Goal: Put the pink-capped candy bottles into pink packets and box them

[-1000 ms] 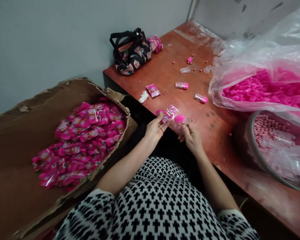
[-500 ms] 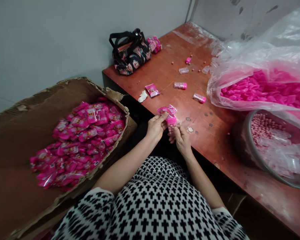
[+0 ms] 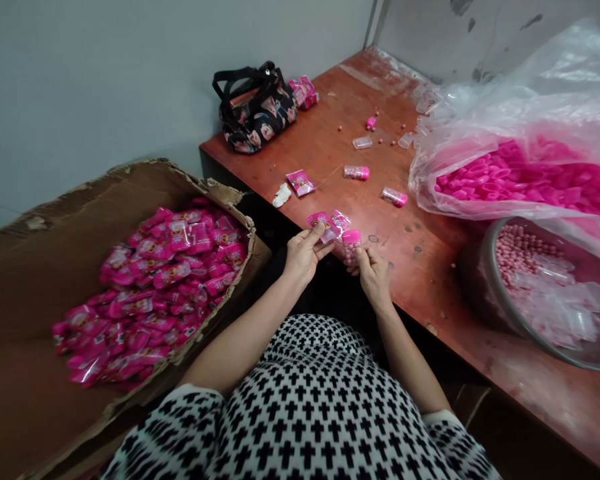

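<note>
My left hand [image 3: 303, 254] pinches a small pink printed packet [image 3: 324, 225] between thumb and fingers, over the table's front edge. Close beside it, my right hand [image 3: 373, 270] grips a small clear bottle of pink beads [image 3: 351, 245] with a bright pink cap, held upright. Another clear-and-pink wrapper [image 3: 341, 220] lies just behind the two hands. Farther back on the table are a pink packet [image 3: 301, 183], a capped bead bottle [image 3: 357, 173] and a second bead bottle [image 3: 394, 196], both on their sides.
Left of me, a torn cardboard box [image 3: 35, 223] holds a heap of pink packets [image 3: 155, 280]. On the reddish table [image 3: 330, 150] stand a flowered handbag [image 3: 263, 113], a plastic bag of pink caps [image 3: 525, 177] and a grey basin [image 3: 490, 293] with beads and clear bottles. Loose beads lie about.
My hands have drawn apart. The bottle in my right hand has shifted right, away from the packet in my left hand. The view has moved slightly.
</note>
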`<action>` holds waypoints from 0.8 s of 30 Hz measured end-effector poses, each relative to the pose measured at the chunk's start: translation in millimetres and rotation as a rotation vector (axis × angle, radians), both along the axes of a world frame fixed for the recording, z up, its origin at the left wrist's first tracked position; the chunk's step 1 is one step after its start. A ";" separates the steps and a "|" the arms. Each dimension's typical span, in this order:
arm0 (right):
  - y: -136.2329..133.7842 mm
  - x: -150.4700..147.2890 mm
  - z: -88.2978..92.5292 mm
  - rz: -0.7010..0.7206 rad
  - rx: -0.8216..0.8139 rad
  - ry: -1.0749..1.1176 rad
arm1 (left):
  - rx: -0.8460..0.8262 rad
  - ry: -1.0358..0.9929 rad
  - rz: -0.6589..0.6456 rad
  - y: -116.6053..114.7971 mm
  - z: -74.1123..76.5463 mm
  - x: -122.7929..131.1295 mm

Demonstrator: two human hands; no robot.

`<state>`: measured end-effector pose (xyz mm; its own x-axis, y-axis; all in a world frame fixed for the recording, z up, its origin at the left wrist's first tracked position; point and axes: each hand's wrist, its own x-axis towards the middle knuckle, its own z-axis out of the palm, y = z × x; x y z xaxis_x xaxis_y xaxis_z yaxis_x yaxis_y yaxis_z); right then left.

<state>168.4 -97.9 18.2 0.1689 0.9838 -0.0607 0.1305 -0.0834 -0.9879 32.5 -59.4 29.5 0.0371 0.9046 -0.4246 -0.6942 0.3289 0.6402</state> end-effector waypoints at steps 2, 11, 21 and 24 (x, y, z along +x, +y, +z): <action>3.2 6.4 1.4 0.041 -0.006 0.010 | 0.057 0.075 -0.083 -6.1 -3.3 3.8; 9.9 -12.0 20.7 0.138 -0.272 0.615 | 0.539 0.982 0.004 -20.3 -15.1 6.2; 20.7 -32.1 14.8 -0.078 -0.172 0.582 | 0.502 0.801 0.026 -32.8 -7.3 5.5; 20.3 -40.5 9.3 -0.120 -0.126 0.519 | 0.382 0.685 0.044 -36.7 -8.6 5.0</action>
